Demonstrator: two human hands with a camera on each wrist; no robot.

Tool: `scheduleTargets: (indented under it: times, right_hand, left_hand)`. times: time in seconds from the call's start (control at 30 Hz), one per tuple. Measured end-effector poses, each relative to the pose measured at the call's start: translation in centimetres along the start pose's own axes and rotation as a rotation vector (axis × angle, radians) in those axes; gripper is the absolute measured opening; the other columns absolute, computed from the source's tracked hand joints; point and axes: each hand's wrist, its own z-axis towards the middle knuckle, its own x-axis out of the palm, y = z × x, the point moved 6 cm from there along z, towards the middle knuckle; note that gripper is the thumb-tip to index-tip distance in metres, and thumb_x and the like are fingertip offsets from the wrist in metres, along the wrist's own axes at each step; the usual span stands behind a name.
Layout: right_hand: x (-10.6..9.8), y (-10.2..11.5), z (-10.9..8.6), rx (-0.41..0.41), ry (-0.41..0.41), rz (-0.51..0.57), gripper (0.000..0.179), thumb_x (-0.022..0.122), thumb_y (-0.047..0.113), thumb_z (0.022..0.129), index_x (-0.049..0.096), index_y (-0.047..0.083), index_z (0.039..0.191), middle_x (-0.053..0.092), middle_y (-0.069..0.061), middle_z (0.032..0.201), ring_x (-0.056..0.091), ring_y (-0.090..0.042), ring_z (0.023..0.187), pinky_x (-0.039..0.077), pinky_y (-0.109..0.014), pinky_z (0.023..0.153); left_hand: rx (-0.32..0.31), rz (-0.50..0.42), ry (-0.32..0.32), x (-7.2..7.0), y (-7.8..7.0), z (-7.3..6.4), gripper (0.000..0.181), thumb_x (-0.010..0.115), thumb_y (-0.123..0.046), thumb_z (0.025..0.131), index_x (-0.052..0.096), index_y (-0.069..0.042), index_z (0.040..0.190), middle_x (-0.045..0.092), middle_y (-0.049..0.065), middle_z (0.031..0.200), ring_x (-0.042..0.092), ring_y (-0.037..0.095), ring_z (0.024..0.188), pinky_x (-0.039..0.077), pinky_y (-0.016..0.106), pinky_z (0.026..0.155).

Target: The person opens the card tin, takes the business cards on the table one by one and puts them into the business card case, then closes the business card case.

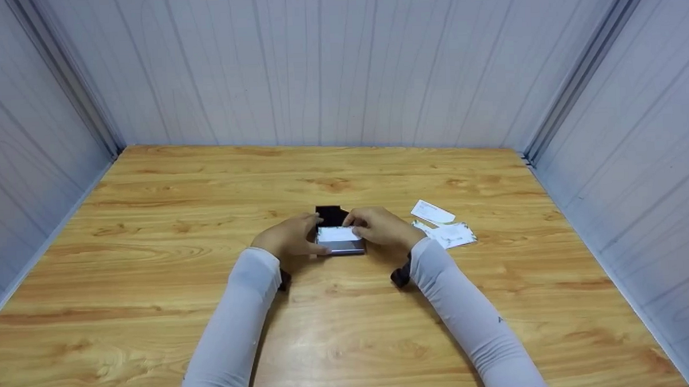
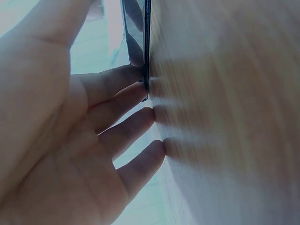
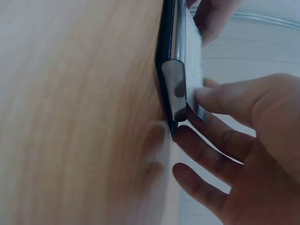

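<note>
An opened card case (image 1: 346,247) lies on the table in front of me, its black lid (image 1: 329,213) folded back on the far side and its shiny metal tray towards me. A white printed card (image 1: 334,234) lies over the tray. From the left, my left hand (image 1: 286,237) holds the case, thumb at its near edge and fingers at its far side. On the opposite side my right hand (image 1: 384,227) pinches the card's right end between thumb and index finger. The right wrist view shows the thumb (image 3: 225,99) flat on the card (image 3: 193,61), above the tray's metal end.
Several white cards (image 1: 452,234) lie loosely overlapped on the wooden table (image 1: 337,314), right of my right hand. One card (image 1: 432,212) sits slightly farther back. Pale panelled walls (image 1: 317,68) enclose the table at the back and both sides.
</note>
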Motion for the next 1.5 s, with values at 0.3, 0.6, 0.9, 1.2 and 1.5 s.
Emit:
scheduleTargets:
  times: [0.3,0.6,0.9,1.2,1.5]
  right_hand:
    - [0.2,-0.1,0.0,-0.048,0.038,-0.028,0.022,0.057,0.006,0.102,0.068,0.004,0.121,0.068,-0.007,0.107,0.061,-0.02,0.097,0.051,-0.039,0.089]
    - [0.3,0.1,-0.2,-0.076,0.038,-0.045,0.024,0.057,0.007,0.102,0.068,0.003,0.122,0.067,-0.011,0.116,0.059,-0.024,0.105,0.049,-0.042,0.093]
    - [0.4,0.1,-0.6,-0.05,0.04,-0.115,0.026,0.057,0.01,0.102,0.07,0.007,0.124,0.061,-0.01,0.115,0.055,-0.024,0.104,0.046,-0.041,0.092]
    - [0.5,0.0,-0.9,-0.035,0.043,-0.108,0.028,0.056,0.012,0.102,0.069,0.008,0.127,0.06,-0.009,0.115,0.055,-0.022,0.102,0.046,-0.04,0.092]
    - [0.3,0.0,-1.4,-0.078,0.05,-0.093,0.03,0.054,0.014,0.104,0.065,0.004,0.13,0.06,-0.012,0.124,0.056,-0.026,0.113,0.046,-0.042,0.098]
  left_hand:
    - [0.009,-0.002,-0.004,-0.1,0.0,-0.1,0.091,0.072,-0.051,0.09,0.029,-0.009,0.159,0.026,0.014,0.162,0.025,0.032,0.148,0.025,0.049,0.118]
    - [0.0,-0.029,-0.003,0.0,0.0,-0.3,0.092,0.072,-0.053,0.09,0.029,-0.011,0.159,0.024,0.013,0.163,0.024,0.031,0.148,0.026,0.05,0.117]
    - [0.007,-0.027,-0.008,0.0,0.1,-0.2,0.091,0.072,-0.053,0.09,0.03,-0.01,0.159,0.025,0.013,0.163,0.025,0.031,0.148,0.026,0.049,0.118]
    - [-0.004,-0.024,-0.002,0.0,0.1,-0.4,0.092,0.071,-0.054,0.09,0.03,-0.011,0.159,0.026,0.013,0.163,0.024,0.031,0.148,0.025,0.05,0.118]
    - [-0.017,-0.023,0.007,0.0,0.0,-0.2,0.091,0.071,-0.053,0.09,0.029,-0.013,0.159,0.026,0.011,0.163,0.026,0.031,0.148,0.027,0.049,0.117]
